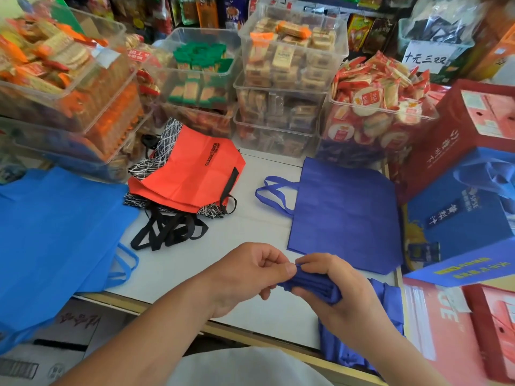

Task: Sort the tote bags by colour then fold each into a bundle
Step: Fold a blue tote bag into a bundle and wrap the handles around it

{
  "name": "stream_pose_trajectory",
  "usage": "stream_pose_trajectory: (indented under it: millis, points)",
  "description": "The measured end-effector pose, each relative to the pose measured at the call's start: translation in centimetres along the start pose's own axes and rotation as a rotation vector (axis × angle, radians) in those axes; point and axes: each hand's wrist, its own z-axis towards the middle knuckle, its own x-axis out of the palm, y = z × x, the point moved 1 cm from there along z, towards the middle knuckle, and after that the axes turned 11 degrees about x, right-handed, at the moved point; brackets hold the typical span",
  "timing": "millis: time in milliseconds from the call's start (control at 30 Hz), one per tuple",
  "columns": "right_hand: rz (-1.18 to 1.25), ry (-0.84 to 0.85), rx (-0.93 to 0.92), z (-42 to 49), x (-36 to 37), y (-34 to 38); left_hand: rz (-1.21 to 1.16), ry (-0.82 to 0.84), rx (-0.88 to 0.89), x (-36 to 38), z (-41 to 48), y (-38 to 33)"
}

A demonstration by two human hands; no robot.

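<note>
While both hands work at the near edge of a white table (245,227), the tote bags lie across it in colour groups.

At far left, the light blue bags (55,232) lie spread flat and unfolded, draping over the table's near corner. Just right of them sits a stack of red bags (189,174) with black-and-white patterned sides, their black handles trailing toward the viewer. Clear tubs of wrapped snacks (278,79) stand behind both groups.

At centre front, the left hand (250,274) pinches one end of a dark blue bundle (312,285) between thumb and forefinger. The right hand (340,285) has its fingers curled round the body of the bundle, holding it just above the table. The bundle is a narrow, tightly folded wad of cloth.

Right of the hands, one dark blue bag (345,215) lies flat and open on the table, handles pointing left. More dark blue cloth (387,302) hangs off the table edge beneath the right forearm. Red and blue gift boxes (459,218) crowd the far right.

The sorting appears done, and the folding step seems to have begun with the dark blue group. The next move probably calls for tucking or tightening the pinched end so the bundle holds its shape, then setting it down and taking up the flat dark blue bag.
</note>
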Motion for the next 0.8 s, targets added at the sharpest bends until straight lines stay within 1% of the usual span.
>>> stream_pose_trajectory:
  millis: [67,100,167,233,300,400,467,533,633,733,800]
  points:
    - [0.095,-0.001,0.125,-0.1,-0.3,-0.2,-0.043,0.012,-0.023,0.0,0.1,0.2]
    - [0.085,0.005,0.138,-0.2,-0.3,-0.2,-0.078,0.029,-0.048,0.0,0.0,0.3]
    - [-0.032,-0.003,0.046,-0.2,-0.2,-0.1,-0.100,0.089,-0.113,-0.2,0.0,0.1]
    - [-0.200,-0.013,-0.134,-0.2,0.0,-0.1,-0.038,0.150,-0.162,-0.6,-0.2,-0.4]
    - [-0.300,0.000,-0.262,-0.2,-0.2,-0.3,-0.008,0.187,-0.180,-0.8,-0.4,-0.6]
    - [-0.317,0.038,-0.319,-0.1,-0.9,-0.3,-0.017,0.232,-0.190,-0.7,-0.8,-0.5]
    - [-0.305,0.054,-0.317,0.1,-1.2,-0.5,0.000,0.217,-0.175,-0.1,-0.9,-0.4]
    - [-0.303,0.051,-0.288,0.2,-1.5,-0.6,0.102,0.157,-0.138,0.7,-0.8,-0.4]
    - [-0.306,0.055,-0.211,0.2,-1.3,-1.0,0.343,0.078,-0.065,1.9,-0.7,-0.5]
    - [-0.307,0.086,-0.120,0.0,-0.5,-1.3,0.627,0.057,0.034,2.8,-0.4,-1.3]
    - [-0.263,0.096,-0.038,0.1,-0.5,-1.1,0.715,0.025,0.067,3.0,0.0,-1.7]
